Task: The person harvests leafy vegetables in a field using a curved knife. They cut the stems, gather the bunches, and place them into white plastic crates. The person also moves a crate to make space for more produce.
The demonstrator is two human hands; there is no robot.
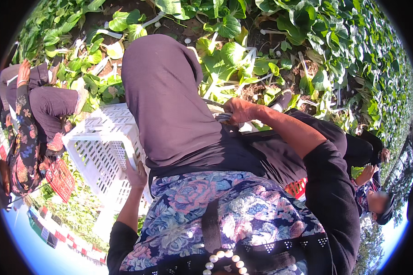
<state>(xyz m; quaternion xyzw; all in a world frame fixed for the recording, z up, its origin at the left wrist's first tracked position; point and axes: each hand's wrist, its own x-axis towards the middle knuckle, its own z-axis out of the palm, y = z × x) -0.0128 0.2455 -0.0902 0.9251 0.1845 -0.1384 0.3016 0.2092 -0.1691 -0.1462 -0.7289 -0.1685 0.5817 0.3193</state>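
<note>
My left hand [136, 175] grips the rim of a white slatted plastic crate [99, 151], which is tipped beside my leg. The fingers partly hide behind the crate's edge. Beyond my bent knee, my right hand [239, 110] is closed around a thin tool [213, 103] that looks like a knife. My leg and fingers cover most of that tool, so its shape is unclear. Cut leafy greens with pale stalks [232, 65] lie on the soil past my knees, close to my right hand.
At the left, a person in a floral sleeve [22, 137] crouches near a red plastic crate [60, 178]. Another person [366, 175] squats at the right. Part of a red crate [296, 188] shows beside my hip. Dense rows of growing greens [371, 75] fill the right side.
</note>
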